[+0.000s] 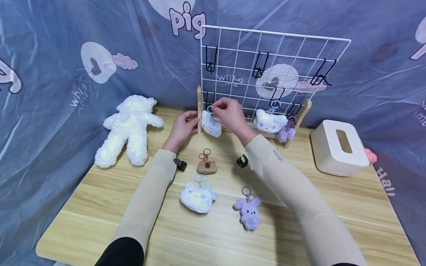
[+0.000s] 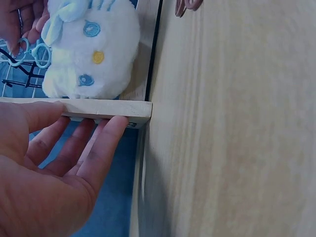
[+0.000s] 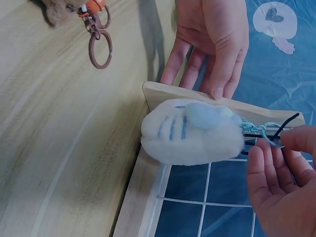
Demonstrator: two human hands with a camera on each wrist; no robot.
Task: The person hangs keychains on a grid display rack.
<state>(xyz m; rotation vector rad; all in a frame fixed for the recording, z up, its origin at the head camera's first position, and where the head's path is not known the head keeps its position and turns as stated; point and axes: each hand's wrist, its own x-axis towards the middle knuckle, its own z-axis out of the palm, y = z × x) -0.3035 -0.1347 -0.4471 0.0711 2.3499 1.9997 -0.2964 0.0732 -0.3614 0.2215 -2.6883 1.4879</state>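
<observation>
A white cat-face plush keychain with a blue bow (image 1: 211,125) hangs at the lower left of the white wire grid rack (image 1: 275,33). My right hand (image 1: 230,113) pinches its light blue ring between thumb and fingers, beside a black hook (image 3: 291,121). In the right wrist view the ring appears to be around the hook, though the fingers partly cover it. At the rack's left end, my left hand (image 1: 182,127) grips the wooden post (image 2: 111,106), thumb on one face and fingertips on the other.
On the table lie a brown plush keychain (image 1: 206,167), another white cat keychain (image 1: 197,198) and a purple plush keychain (image 1: 249,214). White and purple keychains hang on the rack's right. A white teddy bear (image 1: 129,127) lies left; a white tissue box (image 1: 332,151) stands right.
</observation>
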